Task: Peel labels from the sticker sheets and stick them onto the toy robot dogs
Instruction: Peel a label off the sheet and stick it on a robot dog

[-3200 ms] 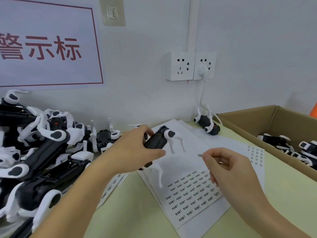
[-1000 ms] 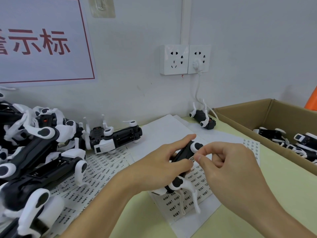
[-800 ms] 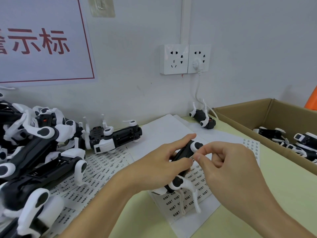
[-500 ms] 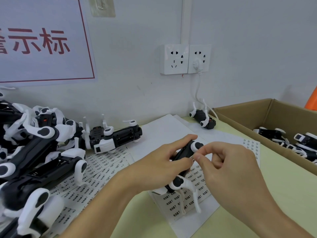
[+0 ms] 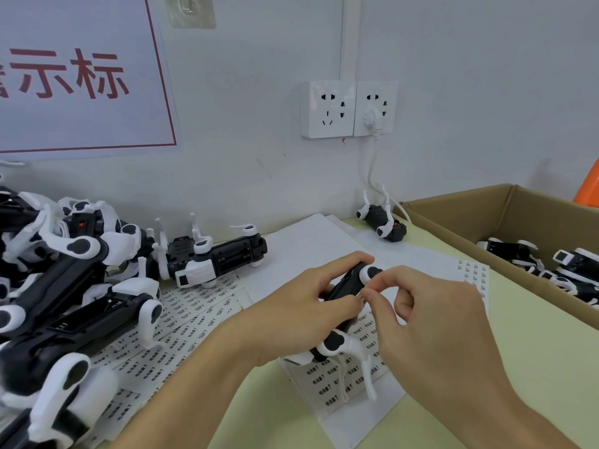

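Black-and-white plastic toy robot dog (image 5: 348, 288) sits in our left hand (image 5: 303, 311), whose fingers curl round its dark body while the thumb lies along the top; we hold it just above the white sticker sheet printed with rows of small labels (image 5: 340, 380), and its white legs hang down near the paper; our right hand (image 5: 431, 322) meets it from the right, thumb and forefinger pinched together against the dog's body beside the left thumb; something tiny shows at that pinch, but we cannot tell whether it is a label; more printed sticker sheets (image 5: 191, 306) fan out on the pale yellow-green tabletop (image 5: 518, 367) to the left; a heap of black-and-white robot dogs (image 5: 55, 286) fills the near left, and one dog on its back (image 5: 214, 254) lies just beyond the sheets; another small dog (image 5: 382, 220) rests by the far wall under a white double wall socket (image 5: 348, 108); a brown cardboard box (image 5: 460, 225) on the right holds several more dogs (image 5: 551, 264); a white sign with red characters (image 5: 74, 76) hangs on the wall at the far left.
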Demonstrator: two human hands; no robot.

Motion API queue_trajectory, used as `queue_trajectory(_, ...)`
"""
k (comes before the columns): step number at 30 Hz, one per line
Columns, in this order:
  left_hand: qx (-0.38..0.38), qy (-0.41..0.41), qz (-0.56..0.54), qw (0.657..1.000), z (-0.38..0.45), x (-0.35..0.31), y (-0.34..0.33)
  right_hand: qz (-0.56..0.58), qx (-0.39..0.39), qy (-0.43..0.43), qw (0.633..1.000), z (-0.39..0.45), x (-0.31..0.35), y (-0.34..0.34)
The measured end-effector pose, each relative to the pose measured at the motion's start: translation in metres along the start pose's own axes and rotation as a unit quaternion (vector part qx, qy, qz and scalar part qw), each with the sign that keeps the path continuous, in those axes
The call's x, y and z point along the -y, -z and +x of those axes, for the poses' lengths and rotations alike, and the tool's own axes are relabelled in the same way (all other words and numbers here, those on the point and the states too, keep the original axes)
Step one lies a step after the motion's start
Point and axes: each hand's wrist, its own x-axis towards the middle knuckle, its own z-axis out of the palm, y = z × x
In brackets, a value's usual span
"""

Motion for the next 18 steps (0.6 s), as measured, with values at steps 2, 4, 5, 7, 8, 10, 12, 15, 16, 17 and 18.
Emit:
queue_trajectory(2,0.003,-0.001,-0.003,1.0,0.0002,-0.0001,0.0002,-0.015,-0.005,0.011,1.0,-0.0005,-0.0006,-0.0007)
queue_trajectory(4,0.004,-0.003,-0.008,1.0,0.0004,-0.0002,0.0006,-0.029,-0.015,0.028,0.999,-0.0002,0.0013,-0.0008)
queue_trajectory(5,0.006,-0.003,-0.012,1.0,0.0002,-0.0005,0.0008,-0.032,-0.017,0.034,0.999,0.0,0.0026,-0.0009)
queue_trajectory(7,0.011,-0.003,-0.019,1.0,-0.0005,-0.0017,0.0006,-0.042,-0.019,0.042,0.998,0.0003,0.0051,-0.0007)
queue_trajectory(8,0.012,-0.001,-0.022,1.0,-0.0009,-0.002,0.0002,-0.049,-0.021,0.048,0.997,0.0005,0.0056,-0.0006)
queue_trajectory(10,0.011,0.002,-0.025,1.0,-0.0012,-0.0024,0.0,-0.057,-0.029,0.052,0.997,0.0005,0.0053,-0.0007)
queue_trajectory(12,0.011,0.004,-0.024,1.0,-0.0018,-0.0027,0.0001,-0.059,-0.034,0.048,0.997,0.0003,0.0051,-0.0009)
queue_trajectory(15,0.012,0.001,-0.018,1.0,-0.0035,-0.0034,0.0009,-0.06,-0.038,0.051,0.996,0.0007,0.0049,-0.0008)
queue_trajectory(16,0.01,0.002,-0.015,1.0,-0.004,-0.0038,0.0012,-0.058,-0.039,0.053,0.996,0.0012,0.0054,-0.0005)
queue_trajectory(17,0.007,0.003,-0.012,1.0,-0.0042,-0.0042,0.0014,-0.057,-0.04,0.057,0.996,0.0016,0.0057,-0.0002)
queue_trajectory(18,0.005,0.005,-0.009,1.0,-0.0042,-0.0048,0.0012,-0.055,-0.042,0.062,0.996,0.0022,0.0057,0.0)
